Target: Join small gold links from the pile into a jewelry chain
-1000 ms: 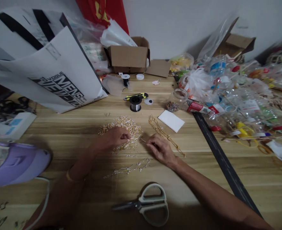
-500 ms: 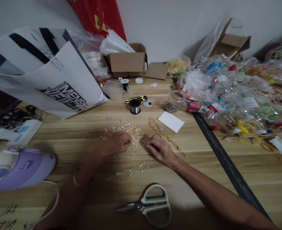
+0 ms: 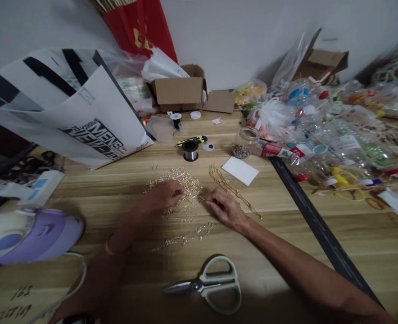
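Observation:
My left hand point(image 3: 165, 194) is over the near left part of a pile of small gold and silver beads or chain bits point(image 3: 187, 182). Its fingers are curled together, and whatever they may pinch is hidden. My right hand point(image 3: 225, 208) rests on the table right of the pile, thumb and finger pinched on a small thin metallic piece point(image 3: 202, 199). Beside this hand lies a gold chain point(image 3: 232, 189). A silver chain with beads point(image 3: 188, 237) lies in front of both hands, and a shorter silver strand point(image 3: 178, 219) lies just beyond it.
Scissors point(image 3: 215, 285) lie near the front. Behind the pile are a wire spool point(image 3: 190, 153), a yellow-black cutter point(image 3: 196, 139), a bead jar point(image 3: 244, 143) and a white card point(image 3: 240, 170). A paper bag point(image 3: 101, 117) and purple appliance point(image 3: 47, 236) stand left; plastic bottles point(image 3: 344, 144) heap right.
My left hand has moved slightly away from me, over the pile. My right hand keeps its pinch in nearly the same spot. The whole view has shifted a little.

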{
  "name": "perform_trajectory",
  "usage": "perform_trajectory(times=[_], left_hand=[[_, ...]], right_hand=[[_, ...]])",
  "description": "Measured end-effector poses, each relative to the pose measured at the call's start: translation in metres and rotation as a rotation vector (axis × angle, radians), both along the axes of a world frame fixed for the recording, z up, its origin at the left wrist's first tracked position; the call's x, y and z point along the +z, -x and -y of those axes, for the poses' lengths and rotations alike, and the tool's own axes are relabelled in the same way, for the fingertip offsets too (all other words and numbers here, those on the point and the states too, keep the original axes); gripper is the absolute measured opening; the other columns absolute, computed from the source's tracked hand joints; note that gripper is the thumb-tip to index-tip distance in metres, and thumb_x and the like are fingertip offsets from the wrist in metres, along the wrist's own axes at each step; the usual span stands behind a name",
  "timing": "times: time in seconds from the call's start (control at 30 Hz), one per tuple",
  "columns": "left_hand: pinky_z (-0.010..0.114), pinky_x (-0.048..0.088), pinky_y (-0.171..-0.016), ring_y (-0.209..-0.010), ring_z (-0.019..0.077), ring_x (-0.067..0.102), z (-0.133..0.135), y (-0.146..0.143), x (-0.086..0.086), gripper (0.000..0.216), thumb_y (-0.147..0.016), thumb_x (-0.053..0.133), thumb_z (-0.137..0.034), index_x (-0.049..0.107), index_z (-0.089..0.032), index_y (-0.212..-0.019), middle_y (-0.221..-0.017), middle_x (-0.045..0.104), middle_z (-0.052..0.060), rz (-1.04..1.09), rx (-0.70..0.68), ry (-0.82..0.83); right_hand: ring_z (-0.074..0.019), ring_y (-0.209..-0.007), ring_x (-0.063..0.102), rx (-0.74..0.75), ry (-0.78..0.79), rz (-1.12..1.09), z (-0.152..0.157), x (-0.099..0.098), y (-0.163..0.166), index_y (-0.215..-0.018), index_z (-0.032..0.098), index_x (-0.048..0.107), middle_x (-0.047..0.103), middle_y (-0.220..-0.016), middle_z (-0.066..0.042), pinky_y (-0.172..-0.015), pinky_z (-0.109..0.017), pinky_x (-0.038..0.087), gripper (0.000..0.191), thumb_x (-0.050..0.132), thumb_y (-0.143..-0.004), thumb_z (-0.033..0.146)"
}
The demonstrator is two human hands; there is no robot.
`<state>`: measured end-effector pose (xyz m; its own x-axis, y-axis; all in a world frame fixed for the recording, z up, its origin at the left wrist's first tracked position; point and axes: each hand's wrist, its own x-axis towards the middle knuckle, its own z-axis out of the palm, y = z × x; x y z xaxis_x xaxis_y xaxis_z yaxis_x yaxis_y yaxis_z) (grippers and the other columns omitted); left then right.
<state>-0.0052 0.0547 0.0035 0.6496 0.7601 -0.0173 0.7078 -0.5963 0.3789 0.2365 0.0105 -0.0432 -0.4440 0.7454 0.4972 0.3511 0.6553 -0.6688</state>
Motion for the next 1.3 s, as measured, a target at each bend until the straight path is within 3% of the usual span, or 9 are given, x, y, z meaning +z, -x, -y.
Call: perform_trajectory(times=[0.43,0.7,0.93,1.13,1.3], left_hand=[[0.022,0.043,-0.057,-0.059,0.0128,0.058,-0.002,-0.001,-0.002,0.019,-0.071,0.059,-0.030,0.066,-0.013,-0.070,-0.064,0.066,0.002,0.355,0.306,0.348],[0.023,0.047,-0.059,-0.060,0.0123,0.061,-0.008,0.002,-0.015,0.016,-0.066,0.065,-0.028,0.066,-0.012,-0.072,-0.064,0.068,0.002,0.552,0.344,0.535],[0.022,0.046,-0.059,-0.060,0.0111,0.059,-0.010,0.004,-0.024,0.015,-0.066,0.066,-0.026,0.065,-0.012,-0.073,-0.065,0.065,0.001,0.603,0.328,0.479],[0.023,0.045,-0.060,-0.063,0.0124,0.059,-0.008,0.000,-0.019,0.015,-0.071,0.062,-0.026,0.066,-0.013,-0.074,-0.068,0.066,0.002,0.491,0.295,0.399],[0.024,0.040,-0.060,-0.063,0.0133,0.055,-0.002,-0.004,-0.012,0.015,-0.076,0.058,-0.024,0.069,-0.015,-0.071,-0.067,0.062,0.002,0.241,0.283,0.141]], right_hand=[[-0.0161,-0.073,0.052,0.010,-0.013,-0.007,0.000,-0.001,0.001,-0.086,0.017,0.055,0.056,-0.079,-0.006,-0.066,-0.029,0.043,0.008,0.048,-0.090,0.019],[-0.0155,-0.070,0.051,-0.004,0.015,0.012,-0.002,-0.002,0.001,-0.083,0.017,0.055,0.055,-0.076,-0.005,-0.064,-0.029,0.043,0.009,0.049,-0.090,0.019],[-0.0157,-0.070,0.052,-0.023,0.033,0.008,-0.002,-0.003,0.001,-0.084,0.017,0.056,0.057,-0.077,-0.005,-0.064,-0.029,0.043,0.008,0.050,-0.089,0.019],[-0.0161,-0.071,0.052,-0.022,0.029,-0.013,-0.002,-0.005,0.001,-0.085,0.018,0.056,0.057,-0.078,-0.005,-0.064,-0.029,0.043,0.006,0.051,-0.088,0.018],[-0.0159,-0.071,0.053,-0.017,0.028,-0.015,-0.001,-0.006,0.000,-0.085,0.018,0.056,0.057,-0.078,-0.005,-0.065,-0.029,0.043,0.006,0.051,-0.088,0.018]])
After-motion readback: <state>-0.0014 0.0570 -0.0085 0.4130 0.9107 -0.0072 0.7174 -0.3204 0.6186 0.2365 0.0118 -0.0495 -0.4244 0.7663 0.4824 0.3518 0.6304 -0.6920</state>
